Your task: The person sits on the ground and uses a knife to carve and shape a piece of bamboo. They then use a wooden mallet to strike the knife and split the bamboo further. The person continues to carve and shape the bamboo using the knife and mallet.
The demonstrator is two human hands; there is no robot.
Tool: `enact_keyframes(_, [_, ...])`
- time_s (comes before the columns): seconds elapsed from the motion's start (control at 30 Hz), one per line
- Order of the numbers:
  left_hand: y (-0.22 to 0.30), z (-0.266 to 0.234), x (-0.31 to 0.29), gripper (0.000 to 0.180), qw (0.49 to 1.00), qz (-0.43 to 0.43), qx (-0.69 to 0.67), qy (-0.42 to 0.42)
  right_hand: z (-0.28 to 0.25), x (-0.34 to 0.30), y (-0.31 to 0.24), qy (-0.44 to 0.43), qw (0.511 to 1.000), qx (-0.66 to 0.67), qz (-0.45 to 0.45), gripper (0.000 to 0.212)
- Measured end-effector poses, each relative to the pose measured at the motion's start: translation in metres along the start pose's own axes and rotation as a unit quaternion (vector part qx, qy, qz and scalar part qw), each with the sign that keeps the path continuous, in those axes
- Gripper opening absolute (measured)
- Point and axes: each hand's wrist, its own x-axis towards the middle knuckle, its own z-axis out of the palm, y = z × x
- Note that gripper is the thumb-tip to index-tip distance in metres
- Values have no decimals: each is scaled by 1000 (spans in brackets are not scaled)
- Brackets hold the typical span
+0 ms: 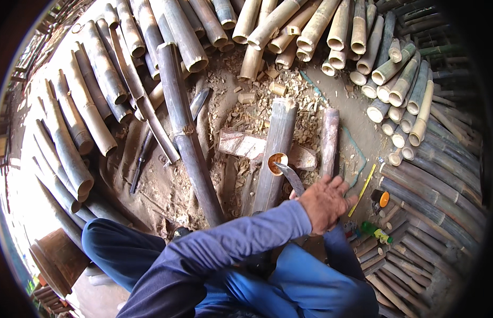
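My left hand reaches across my body in a blue sleeve and closes over the handle end of a knife. The curved grey blade points up and left, its tip at the pale hollow cut end of a small bamboo tube. That tube sits against a dark bamboo length, which lies over a wooden chopping block. My right sleeve rises to just under the left hand, which hides my right hand.
Bamboo poles ring the dirt floor: dark ones at left and right, pale cut ones at the back. A long dark pole lies left of the block. Wood chips, a second short log, small bottles.
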Motion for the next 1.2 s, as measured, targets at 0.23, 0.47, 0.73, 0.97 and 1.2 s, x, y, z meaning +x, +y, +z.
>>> enact_keyframes(0.23, [-67,20,31,83,981,-55,24,-185,-9,41,21,-72,979,170,89,56])
enact_keyframes(0.47, [-77,-9,30,85,987,-66,-145,34,-84,100,-32,-80,974,-199,-74,50])
enact_keyframes(0.73, [-76,-27,2,96,919,-151,-194,309,-100,154,-146,-143,857,-423,-257,34])
enact_keyframes(0.97, [-74,-9,-5,96,839,-187,-224,460,-83,173,-176,-202,806,-457,-318,35])
enact_keyframes(1.2, [-40,18,-11,114,933,-180,-230,211,-93,108,-91,-297,839,-367,-270,53])
